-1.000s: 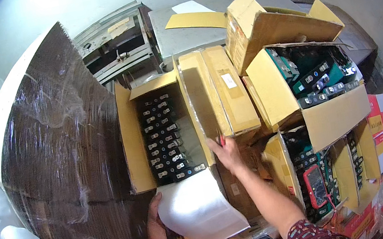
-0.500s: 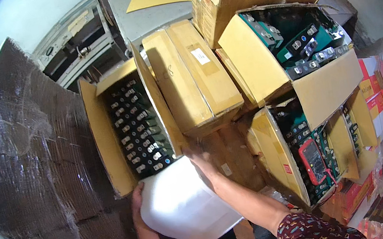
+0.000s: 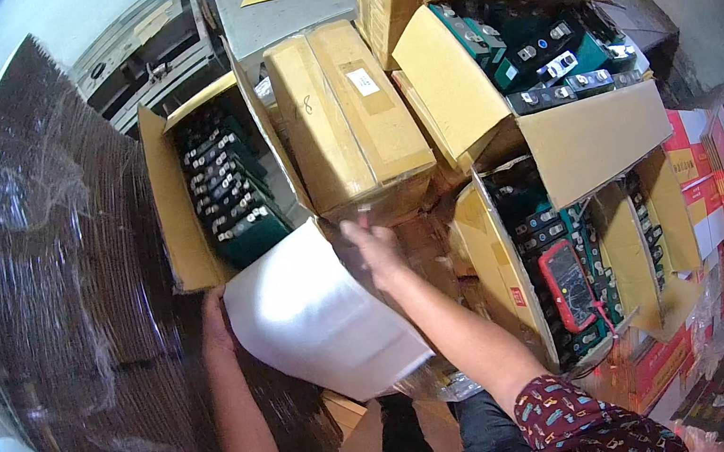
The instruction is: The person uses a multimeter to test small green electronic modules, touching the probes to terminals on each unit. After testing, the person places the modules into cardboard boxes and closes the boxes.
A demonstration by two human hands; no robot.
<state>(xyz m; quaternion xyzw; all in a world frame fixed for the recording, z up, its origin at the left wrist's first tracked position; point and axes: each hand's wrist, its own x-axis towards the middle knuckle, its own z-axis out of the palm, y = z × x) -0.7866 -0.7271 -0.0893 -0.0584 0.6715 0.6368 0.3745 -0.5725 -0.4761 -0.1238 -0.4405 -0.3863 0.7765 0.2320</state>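
A white foam sheet (image 3: 315, 315) hangs bent over the near end of an open carton (image 3: 188, 245) of dark green battery cells (image 3: 231, 186). My left hand (image 3: 217, 319) is closed at the sheet's left edge, by the carton's near corner; its fingertips are partly hidden. Just off the sheet's upper right edge is my right hand (image 3: 376, 250), thumb and fingers apart. A small red spot shows at its fingertips, too small to name. The cells stand in rows with silver terminals, with a gap along the carton's right wall.
A taped carton (image 3: 350, 123) stands right of the open one. Farther right are open cartons of green cells, one (image 3: 489, 267) with a red-cased meter (image 3: 568, 287) on top. Film-wrapped stacked cardboard (image 3: 59, 305) rises at the left. Behind is a grey table (image 3: 280, 21).
My right hand has come away from the sheet's right edge, moving up with its fingers spreading. The sheet and left hand sit higher and farther left in view. A gap now shows beside the cells.
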